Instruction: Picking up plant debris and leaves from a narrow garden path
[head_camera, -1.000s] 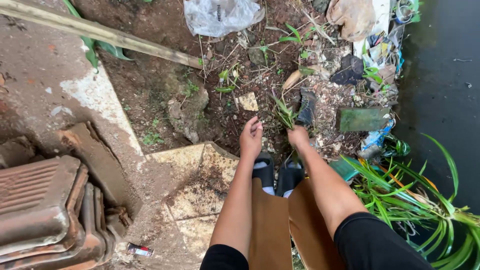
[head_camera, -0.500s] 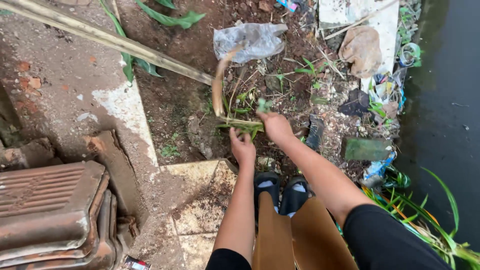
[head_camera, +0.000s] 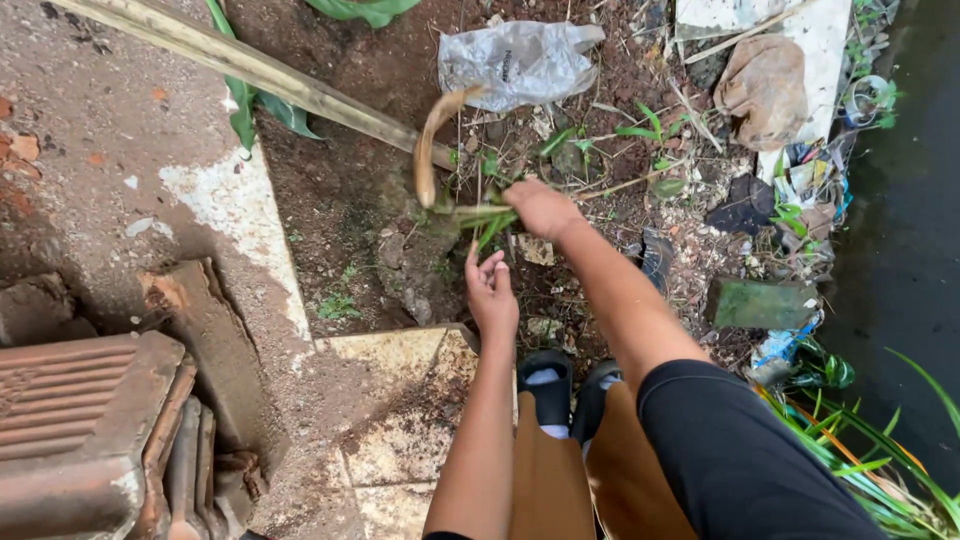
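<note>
Over bare soil | right hand (head_camera: 540, 207) grip clamped on weed (head_camera: 478, 216) | left hand (head_camera: 491, 292) apart, apparently empty

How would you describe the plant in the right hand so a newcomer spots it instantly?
Start at the long pale wooden pole slanting across the top. Just below its lower end, the right hand grips a pulled plant: green leaves at the fist, one curved, yellowish stalk arching upward.

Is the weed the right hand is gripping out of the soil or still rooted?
Out. The right hand holds the weed above the dirt, its curved brown root hanging free in the air.
</note>
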